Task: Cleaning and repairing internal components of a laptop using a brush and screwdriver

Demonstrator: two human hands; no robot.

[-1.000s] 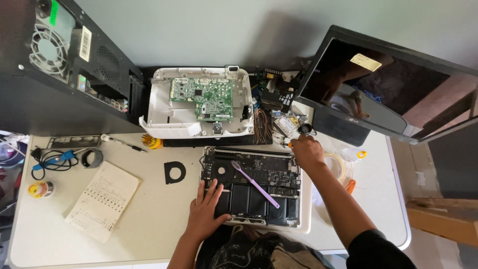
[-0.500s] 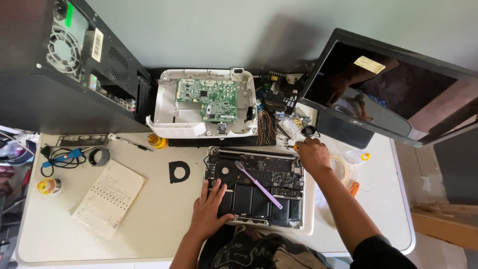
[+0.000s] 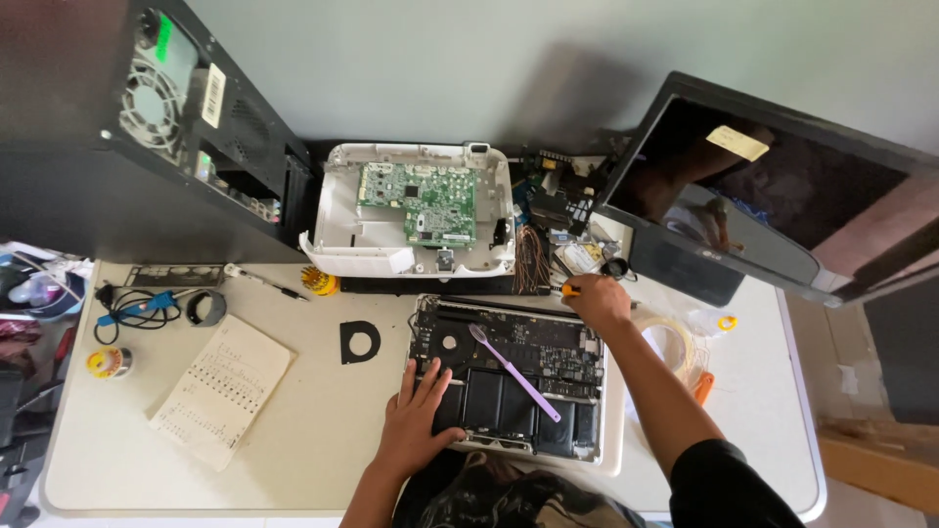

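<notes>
Under left hand [image 3: 416, 418] opened laptop [image 3: 509, 389], right hand [image 3: 597, 301] gripping screwdriver [image 3: 567, 289]

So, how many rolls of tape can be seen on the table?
2, possibly more hidden. A dark roll lies at the table's left, beside the blue cable. A clear roll lies at the right, partly behind the right hand's forearm, next to the open laptop.

Behind the right hand [image 3: 599, 301], a black tilted monitor [image 3: 773, 196] and tangled loose parts [image 3: 558, 210] block; bare white tabletop [image 3: 323, 430] lies open leftward.
</notes>
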